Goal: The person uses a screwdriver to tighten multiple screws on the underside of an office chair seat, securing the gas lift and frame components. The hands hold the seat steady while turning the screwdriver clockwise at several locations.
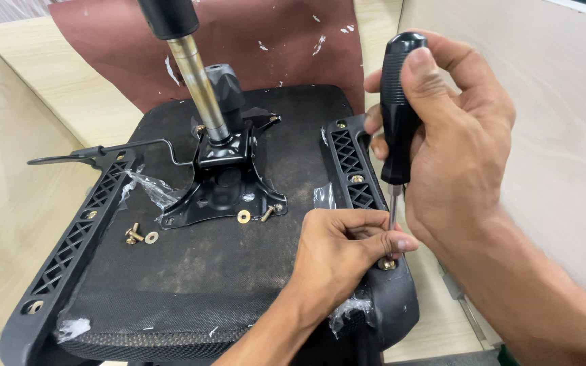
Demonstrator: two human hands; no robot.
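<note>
Lower right of the frame: our right hand [456,135] grips the screwdriver [396,102], stiff, best held high on its handle. Our left hand [340,247] pinches the small, slippery-looking bolt [387,263] on the chair armrest bracket [357,176].

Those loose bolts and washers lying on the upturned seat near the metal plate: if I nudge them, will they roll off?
Probably not far. The bolts have wide heads, so they would likely roll in a curve. The washers lie flat and should slide rather than roll. The seat looks like rough fabric, which likely slows both.
</note>
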